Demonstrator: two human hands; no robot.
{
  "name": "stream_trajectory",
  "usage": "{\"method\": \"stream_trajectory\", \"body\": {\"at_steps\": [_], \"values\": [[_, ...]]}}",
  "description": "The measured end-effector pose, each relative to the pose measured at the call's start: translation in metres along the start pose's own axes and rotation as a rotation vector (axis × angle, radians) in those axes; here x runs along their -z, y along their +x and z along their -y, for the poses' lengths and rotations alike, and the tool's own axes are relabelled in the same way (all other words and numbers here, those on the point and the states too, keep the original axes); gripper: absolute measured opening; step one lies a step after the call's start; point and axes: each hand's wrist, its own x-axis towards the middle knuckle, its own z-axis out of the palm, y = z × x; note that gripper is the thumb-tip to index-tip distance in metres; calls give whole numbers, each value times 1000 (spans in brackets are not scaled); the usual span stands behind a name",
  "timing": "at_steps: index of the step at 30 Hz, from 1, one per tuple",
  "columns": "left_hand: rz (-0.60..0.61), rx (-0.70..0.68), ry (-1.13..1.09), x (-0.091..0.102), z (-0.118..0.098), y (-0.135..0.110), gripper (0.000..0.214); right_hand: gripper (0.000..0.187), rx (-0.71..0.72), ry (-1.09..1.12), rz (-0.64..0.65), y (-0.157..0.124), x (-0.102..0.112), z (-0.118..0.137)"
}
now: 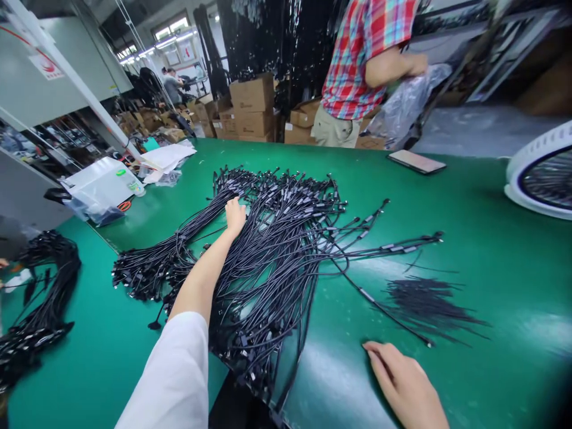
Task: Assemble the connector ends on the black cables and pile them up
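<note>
The left hand [235,215] lies flat, fingers together, pinching nothing, on the black cables [272,268] heaped mid-frame on the green mat [473,238]. The right hand [402,381] rests empty at lower right. Tugging could snag connectors, tightening tangles or dragging strands over the near edge.

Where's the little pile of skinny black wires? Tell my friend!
On the green workbench, find the big tangle of black cables. Right of it, above the person's right hand, lies a small pile of thin black wires, much finer than the cables.
</note>
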Motion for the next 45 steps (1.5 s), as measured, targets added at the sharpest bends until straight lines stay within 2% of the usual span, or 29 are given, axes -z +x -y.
{"method": "stream_trajectory", "body": {"at_steps": [4,10,13,16,18,20,22,25,28,33,36,40,43,45], "values": [[110,-53,123,-16,-6,-14,38,32,-5,2,19,2,1,2],[249,-152,160,-62,-37,-11,42,35,-30,19,37,4,5,8],[264,-157,195,-64,-43,-10,43,33,-32,19,29,2,5,10],[270,-204,236,-50,-49,-22,47,32,-15,21,11,1,5,10],[257,-277,268,-38,-56,-41,51,31,-11,24,4,0,5,11],[293,-386,306,-28,-63,-70,47,29,-6,26,5,0,6,13],[393,-494,346,-21,-68,-104,39,28,4,28,8,0,7,15],[502,-563,401,-7,-70,-154,30,28,13,26,8,0,9,18],[499,-530,459,16,-64,-199,29,27,18,34,19,-1,10,19],[496,-416,550,69,-50,-274,35,26,-10,97,9,-5,9,17],[504,-349,550,91,-48,-310,33,25,-22,188,-6,-3,6,26],[539,-284,455,101,-53,-333,24,26,106,271,74,10,4,58],[549,-218,390,100,-61,-333,13,27,213,248,121,26,6,85],[541,-193,360,100,-71,-332,9,28,264,209,85,40,10,102]]}}
